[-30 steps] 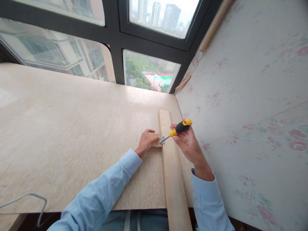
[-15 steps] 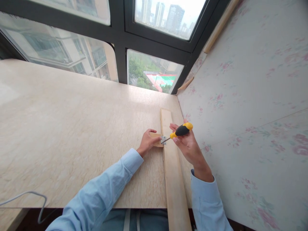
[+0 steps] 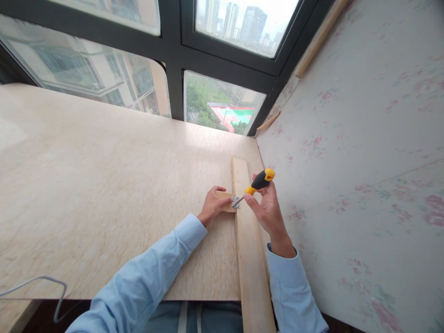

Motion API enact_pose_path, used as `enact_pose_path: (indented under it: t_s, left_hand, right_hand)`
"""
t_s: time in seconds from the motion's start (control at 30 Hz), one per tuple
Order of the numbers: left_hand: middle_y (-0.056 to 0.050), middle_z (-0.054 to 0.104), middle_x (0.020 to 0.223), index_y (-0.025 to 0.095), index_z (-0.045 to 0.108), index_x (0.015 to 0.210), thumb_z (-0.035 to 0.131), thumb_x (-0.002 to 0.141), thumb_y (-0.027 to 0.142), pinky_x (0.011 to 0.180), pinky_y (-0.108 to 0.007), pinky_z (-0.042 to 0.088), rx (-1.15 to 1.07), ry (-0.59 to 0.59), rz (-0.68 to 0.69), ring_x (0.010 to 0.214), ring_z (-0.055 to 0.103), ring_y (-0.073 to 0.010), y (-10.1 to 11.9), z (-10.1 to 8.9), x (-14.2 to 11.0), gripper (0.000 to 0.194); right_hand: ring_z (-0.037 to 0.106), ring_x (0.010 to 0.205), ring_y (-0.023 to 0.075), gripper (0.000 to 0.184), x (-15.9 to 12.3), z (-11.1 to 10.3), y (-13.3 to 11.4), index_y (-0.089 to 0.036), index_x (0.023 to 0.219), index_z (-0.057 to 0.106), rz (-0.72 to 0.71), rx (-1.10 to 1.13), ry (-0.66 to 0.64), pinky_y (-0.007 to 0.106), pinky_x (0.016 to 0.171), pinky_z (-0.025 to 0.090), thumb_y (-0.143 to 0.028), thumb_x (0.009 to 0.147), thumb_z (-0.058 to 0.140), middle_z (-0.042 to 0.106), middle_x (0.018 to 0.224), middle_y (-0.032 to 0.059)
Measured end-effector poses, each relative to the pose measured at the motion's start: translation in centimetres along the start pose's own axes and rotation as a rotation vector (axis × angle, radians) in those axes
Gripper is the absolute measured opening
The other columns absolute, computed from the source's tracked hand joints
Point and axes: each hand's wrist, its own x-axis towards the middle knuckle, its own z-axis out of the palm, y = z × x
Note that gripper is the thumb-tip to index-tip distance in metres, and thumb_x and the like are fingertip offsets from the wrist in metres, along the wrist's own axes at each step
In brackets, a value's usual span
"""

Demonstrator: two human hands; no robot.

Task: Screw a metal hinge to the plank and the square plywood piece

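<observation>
A long pale wooden board (image 3: 250, 259) lies on the stone-look counter, its near end sticking out past the front edge. Against its left side sits a small wooden block (image 3: 227, 208), and a metal hinge (image 3: 236, 202) spans the joint between them. My left hand (image 3: 214, 204) grips the small block, thumb beside the hinge. In my right hand (image 3: 269, 208) is a yellow and black screwdriver (image 3: 261, 180), tilted up to the right. Its tip meets the hinge on the block side; the screw head under it is too small to make out.
The marbled counter (image 3: 104, 185) stretches left to the dark-framed window (image 3: 173, 60). A flower-papered wall (image 3: 364, 162) rises close to my right arm. At the lower left a grey cable (image 3: 52, 278) hangs over the counter's edge.
My right hand has shifted slightly left and turned about the screwdriver, whose handle now stands a little steeper. The tip remains at the hinge. My left hand and the wood have stayed put.
</observation>
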Motion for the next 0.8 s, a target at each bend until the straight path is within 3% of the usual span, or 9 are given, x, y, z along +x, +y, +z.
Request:
enact_pose_path:
  t_s: [0.1, 0.17, 0.3, 0.37, 0.53, 0.6, 0.67, 0.73, 0.8]
  left_hand:
    - [-0.004, 0.063, 0.08, 0.013, 0.057, 0.098, 0.082, 0.056, 0.029, 0.059, -0.024, 0.048, -0.001, -0.005, -0.004, 0.069, 0.06, -0.0158, -0.1, 0.0, 0.1, 0.052]
    - [-0.004, 0.063, 0.08, 0.013, 0.057, 0.098, 0.081, 0.057, 0.029, 0.059, -0.024, 0.047, 0.004, -0.005, 0.005, 0.07, 0.06, -0.0158, -0.1, 0.0, 0.1, 0.05]
    - [-0.004, 0.063, 0.081, 0.014, 0.058, 0.097, 0.081, 0.056, 0.029, 0.058, -0.023, 0.046, 0.028, 0.011, 0.017, 0.07, 0.06, -0.0156, 0.1, 0.0, -0.1, 0.05]
    - [-0.005, 0.064, 0.081, 0.013, 0.058, 0.097, 0.081, 0.055, 0.03, 0.058, -0.023, 0.046, 0.026, 0.011, 0.014, 0.07, 0.06, -0.0157, 0.2, 0.0, -0.2, 0.051]
    - [-0.005, 0.063, 0.081, 0.013, 0.058, 0.098, 0.081, 0.055, 0.03, 0.059, -0.024, 0.047, -0.002, 0.004, 0.004, 0.069, 0.06, -0.0158, 0.1, 0.0, -0.1, 0.052]
    - [-0.005, 0.063, 0.08, 0.013, 0.058, 0.097, 0.081, 0.055, 0.03, 0.059, -0.024, 0.047, -0.003, 0.004, 0.012, 0.07, 0.059, -0.0157, 0.0, 0.0, 0.0, 0.051]
    - [-0.005, 0.063, 0.08, 0.013, 0.057, 0.097, 0.081, 0.055, 0.03, 0.059, -0.024, 0.047, -0.008, -0.003, 0.012, 0.07, 0.059, -0.0155, -0.1, 0.0, 0.0, 0.051]
    - [-0.005, 0.063, 0.08, 0.013, 0.057, 0.098, 0.081, 0.055, 0.029, 0.058, -0.024, 0.047, -0.018, -0.007, 0.004, 0.069, 0.059, -0.0153, 0.0, 0.0, 0.0, 0.051]
    - [-0.005, 0.063, 0.08, 0.013, 0.056, 0.098, 0.081, 0.055, 0.028, 0.057, -0.024, 0.047, -0.023, -0.006, -0.006, 0.068, 0.06, -0.0155, 0.0, 0.0, -0.1, 0.052]
  right_hand:
    - [0.049, 0.126, 0.021, 0.049, 0.0, 0.0, -0.3, -0.029, 0.134, 0.038, 0.029, 0.222, -0.104, 0.042, 0.106, 0.039, -0.037, 0.089, 0.057, 0.048, 0.139, 0.0089]
    - [0.053, 0.122, 0.0219, 0.049, 0.0, 0.0, -0.5, -0.027, 0.133, 0.038, 0.05, 0.251, -0.109, 0.043, 0.103, 0.042, -0.038, 0.089, 0.056, 0.053, 0.134, 0.0101]
    - [0.047, 0.126, 0.0299, 0.076, 0.1, 0.1, -0.6, -0.023, 0.133, 0.042, 0.036, -0.057, 0.151, 0.05, 0.106, 0.038, -0.047, 0.07, 0.076, 0.052, 0.133, 0.0139]
    - [0.04, 0.131, 0.0321, 0.089, 0.0, 0.1, -0.4, -0.022, 0.138, 0.039, 0.014, -0.156, 0.205, 0.053, 0.11, 0.032, -0.048, 0.063, 0.081, 0.046, 0.138, 0.0148]
    - [0.043, 0.132, 0.0233, 0.086, -0.7, -0.4, 0.0, -0.033, 0.148, 0.013, 0.009, 0.081, 0.005, 0.048, 0.109, 0.036, -0.041, 0.081, 0.067, 0.041, 0.143, 0.0098]
    - [0.043, 0.133, 0.0212, 0.079, -1.0, -0.7, -0.1, -0.036, 0.148, 0.01, 0.024, 0.22, -0.086, 0.046, 0.108, 0.038, -0.037, 0.087, 0.061, 0.04, 0.145, 0.0089]
    - [0.052, 0.124, 0.0212, 0.073, -1.1, -0.8, -0.2, -0.035, 0.147, 0.013, 0.055, 0.276, -0.131, 0.046, 0.104, 0.043, -0.036, 0.089, 0.057, 0.05, 0.138, 0.0098]
    - [0.061, 0.111, 0.0223, 0.069, -1.0, -0.6, -0.3, -0.03, 0.145, 0.022, 0.078, 0.2, -0.047, 0.047, 0.1, 0.046, -0.038, 0.088, 0.059, 0.061, 0.121, 0.0098]
    - [0.06, 0.111, 0.0256, 0.072, -0.8, -0.3, -0.1, -0.024, 0.14, 0.034, 0.083, 0.022, 0.141, 0.049, 0.101, 0.044, -0.042, 0.08, 0.068, 0.063, 0.114, 0.0108]
